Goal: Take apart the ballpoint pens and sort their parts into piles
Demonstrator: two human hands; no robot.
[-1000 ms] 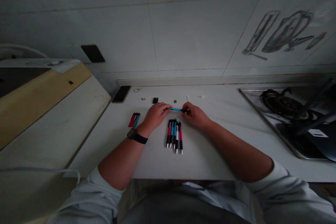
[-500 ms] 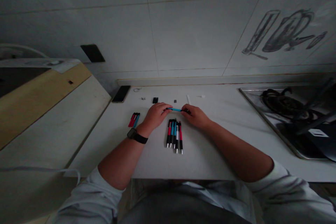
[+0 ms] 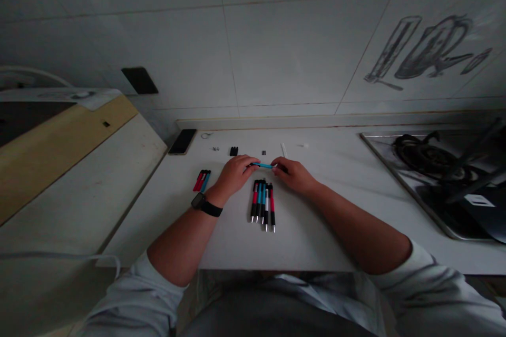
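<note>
Above the pen row [image 3: 263, 205], both hands' fingers [image 3: 248, 162] pinch a blue pen [image 3: 262, 165] level; one per end.

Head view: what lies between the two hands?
In the head view, a blue pen spans the gap, its ends held by the left hand and right hand, beyond the row of pens.

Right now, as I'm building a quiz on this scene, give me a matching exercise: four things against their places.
Things: 1 blue pen; 2 phone; 3 stove; 4 row of pens.
Places: A far right; B between left hand and right hand; C counter, back left; D just nearer than the hands.
Pairs: 1-B; 2-C; 3-A; 4-D.
</note>
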